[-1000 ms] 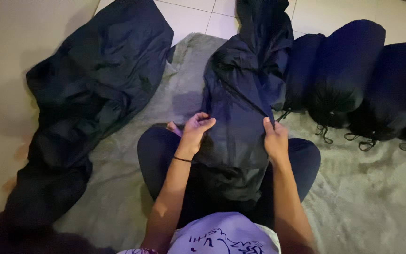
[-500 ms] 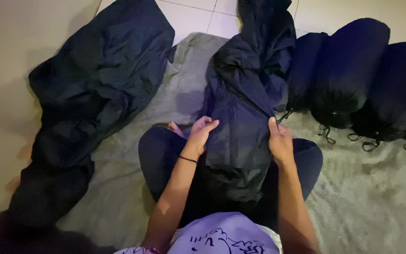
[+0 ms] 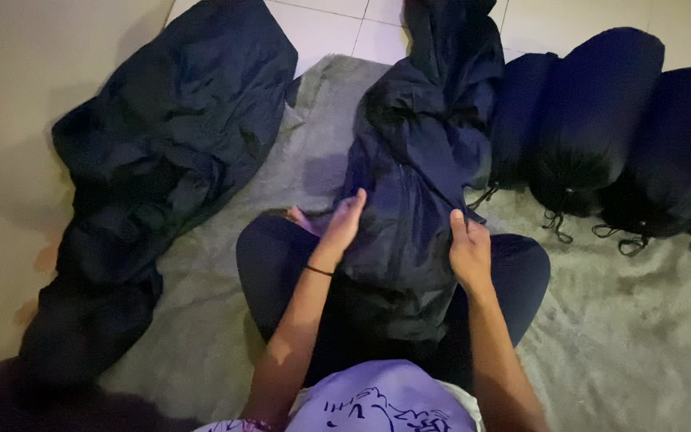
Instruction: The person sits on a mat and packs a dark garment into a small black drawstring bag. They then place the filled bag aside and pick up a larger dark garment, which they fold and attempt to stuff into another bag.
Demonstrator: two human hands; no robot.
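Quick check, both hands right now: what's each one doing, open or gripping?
Left hand: open, fingers flat against the dark sleeping bag on the lap.
Right hand: resting on the same bag's right edge; whether it grips the fabric cannot be told.

The dark navy sleeping bag (image 3: 417,168) is a long, crumpled length of thin, slightly shiny fabric. It runs from the person's lap at 6 o'clock straight up toward 12 o'clock, where its far end passes off the grey rug onto the pale tiled floor and out of view. Its near end drapes over the crossed legs, creased and bunched into soft folds. A zip line runs down its middle. The upper part lies heaped and twisted, wider than the lap part. The left edge of the lap part sits under an open palm at 9 o'clock; the right edge is pinched at 3 o'clock.
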